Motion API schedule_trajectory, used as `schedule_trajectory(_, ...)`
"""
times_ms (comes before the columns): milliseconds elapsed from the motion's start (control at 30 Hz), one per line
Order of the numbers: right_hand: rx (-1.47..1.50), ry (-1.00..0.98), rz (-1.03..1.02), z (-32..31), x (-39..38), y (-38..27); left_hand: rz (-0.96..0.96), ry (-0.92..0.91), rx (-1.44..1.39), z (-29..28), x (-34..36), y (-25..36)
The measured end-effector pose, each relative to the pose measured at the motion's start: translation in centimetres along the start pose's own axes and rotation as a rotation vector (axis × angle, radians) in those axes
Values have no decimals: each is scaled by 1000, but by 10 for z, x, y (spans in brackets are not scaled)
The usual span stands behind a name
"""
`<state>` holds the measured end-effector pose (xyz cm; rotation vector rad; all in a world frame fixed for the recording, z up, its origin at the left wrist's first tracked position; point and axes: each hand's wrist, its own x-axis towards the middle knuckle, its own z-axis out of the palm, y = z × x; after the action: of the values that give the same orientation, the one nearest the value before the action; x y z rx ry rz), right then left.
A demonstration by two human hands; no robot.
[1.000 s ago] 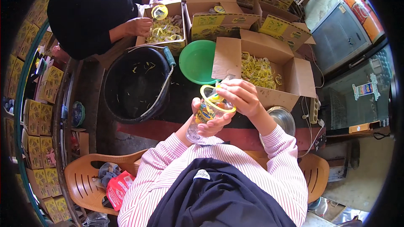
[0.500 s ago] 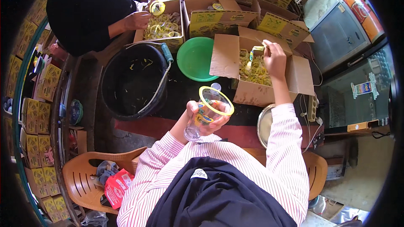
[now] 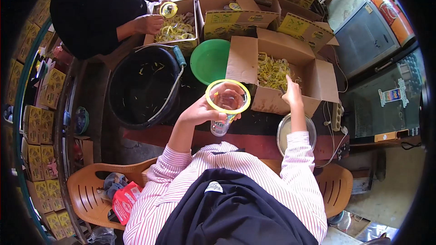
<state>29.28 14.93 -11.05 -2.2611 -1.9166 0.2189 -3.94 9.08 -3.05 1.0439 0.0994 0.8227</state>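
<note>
My left hand [image 3: 204,109] grips a clear plastic cup [image 3: 220,128] with a yellow rim, raised near the middle of the view. My right hand [image 3: 292,91] is at the front right of an open cardboard box [image 3: 326,80], fingers apart beside a heap of thin yellow strips and scraps [image 3: 271,66] inside it. Between the box and a black bucket [image 3: 129,90] sits a green basin [image 3: 204,56]. Under my right forearm is a round metal tray [image 3: 284,136].
A co-worker in black [image 3: 91,13] handles a yellow-rimmed cup [image 3: 168,10] over another box of strips [image 3: 177,34]. More cartons [image 3: 240,22] stand behind. A glass-fronted cabinet [image 3: 372,109], power strip and cables [image 3: 337,119] are at right, an orange chair [image 3: 88,190] at the lower edge.
My right hand has moved from the cup to the box, and the yellow-and-clear scrap it carried is out of its grasp. My left hand has lifted and tilted the cup, rim toward me.
</note>
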Motion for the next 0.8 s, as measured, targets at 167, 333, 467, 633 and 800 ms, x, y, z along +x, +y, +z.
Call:
schedule_trajectory(167, 244, 199, -23, 11, -20, 14, 94, 59, 361, 13, -1, 12)
schedule_trajectory(333, 588, 324, 136, 30, -57, 16, 184, 176, 528, 17, -7, 14)
schedule_trajectory(467, 776, 397, 305, 73, -85, 41, 241, 218, 584, 21, -11, 13)
schedule_trajectory(633, 871, 451, 453, 103, -110, 51, 254, 247, 558, 17, -19, 6)
schedule_trajectory(800, 959, 499, 517, 120, -116, 59, 268, 285, 614, 19, -21, 6)
